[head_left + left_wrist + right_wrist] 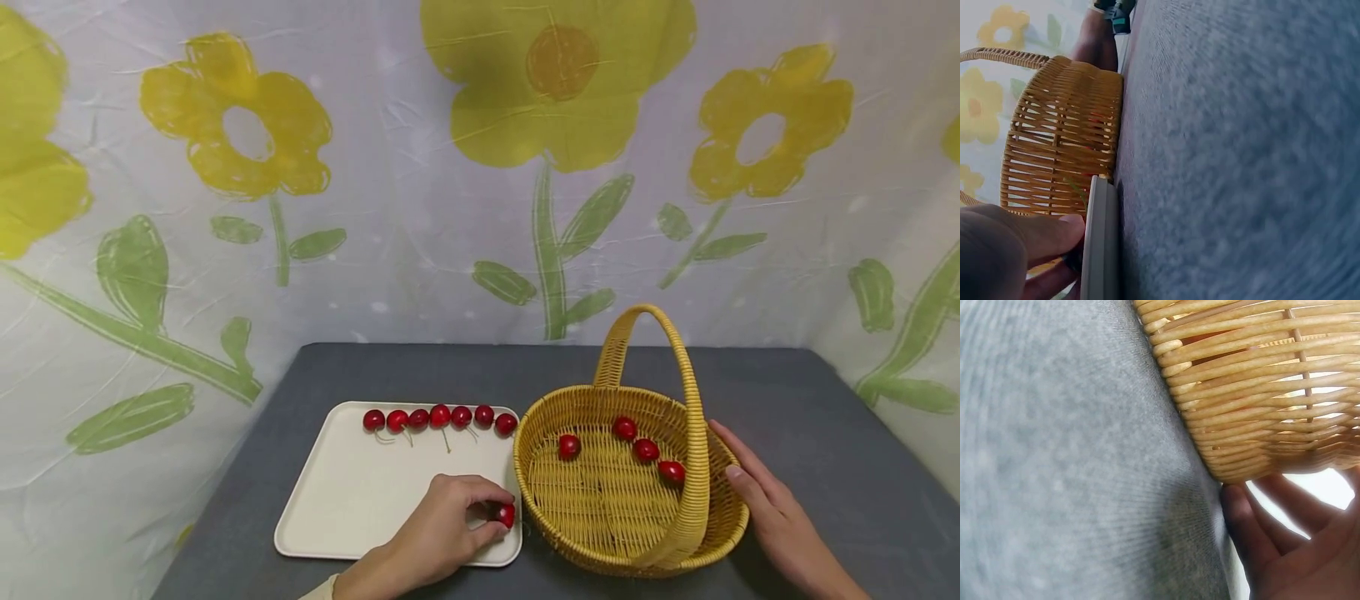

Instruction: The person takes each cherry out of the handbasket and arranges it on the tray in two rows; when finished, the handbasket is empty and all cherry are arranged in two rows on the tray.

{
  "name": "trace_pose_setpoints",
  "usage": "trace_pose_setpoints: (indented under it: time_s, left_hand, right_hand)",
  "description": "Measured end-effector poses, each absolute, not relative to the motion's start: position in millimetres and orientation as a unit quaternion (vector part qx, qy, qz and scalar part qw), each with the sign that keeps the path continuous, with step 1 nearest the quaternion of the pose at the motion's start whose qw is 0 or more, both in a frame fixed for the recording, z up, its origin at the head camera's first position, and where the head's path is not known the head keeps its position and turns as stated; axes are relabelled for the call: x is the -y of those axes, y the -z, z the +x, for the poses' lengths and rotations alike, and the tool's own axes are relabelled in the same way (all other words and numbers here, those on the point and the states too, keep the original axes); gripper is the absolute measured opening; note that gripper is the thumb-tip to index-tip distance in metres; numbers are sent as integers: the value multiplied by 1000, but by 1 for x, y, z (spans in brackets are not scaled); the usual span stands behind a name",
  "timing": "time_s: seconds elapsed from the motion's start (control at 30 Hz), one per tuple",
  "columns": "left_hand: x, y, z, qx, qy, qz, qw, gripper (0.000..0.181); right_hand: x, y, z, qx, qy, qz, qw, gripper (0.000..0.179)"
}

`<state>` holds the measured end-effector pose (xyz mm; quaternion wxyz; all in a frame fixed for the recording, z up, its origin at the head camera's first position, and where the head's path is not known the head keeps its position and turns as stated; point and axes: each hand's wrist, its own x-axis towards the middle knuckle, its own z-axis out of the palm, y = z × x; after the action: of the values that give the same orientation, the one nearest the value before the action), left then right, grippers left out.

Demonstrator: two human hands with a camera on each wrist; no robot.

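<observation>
My left hand (pixel 442 523) pinches a dark red cherry (pixel 506 516) between thumb and fingers, low over the near right corner of a white tray (pixel 352 500). In the left wrist view the thumb (pixel 1063 234) lies beside the tray's rim (pixel 1099 231), and the cherry is mostly hidden. Along the tray's far side runs a row of several cherries (pixel 440 415), some with stems. Right of the tray stands a yellow wicker basket (pixel 600 508) with several cherries (pixel 646 451) inside. My right hand (pixel 783 521) touches the basket's right side with fairly straight fingers.
The basket's tall arched handle (pixel 696 450) rises over its bowl. Tray and basket stand close together on a dark grey tabletop (pixel 832 433). Behind is a pale cloth backdrop (pixel 397 250) printed with yellow flowers.
</observation>
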<state>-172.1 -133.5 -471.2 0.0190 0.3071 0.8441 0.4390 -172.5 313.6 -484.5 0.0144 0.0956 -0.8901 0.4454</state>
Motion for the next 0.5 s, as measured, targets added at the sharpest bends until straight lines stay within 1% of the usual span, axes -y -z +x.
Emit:
trace_pose_setpoints:
  time_s: [0.3,0.5]
  left_hand:
    - [133,474,-173,-852,-437,288,17,27]
    - [139,464,-177,-861,-428,272,27,34]
  right_hand:
    - [-314,485,-173,890,-446,99,16,55]
    - [-316,484,-173,893,-440,94,6,55]
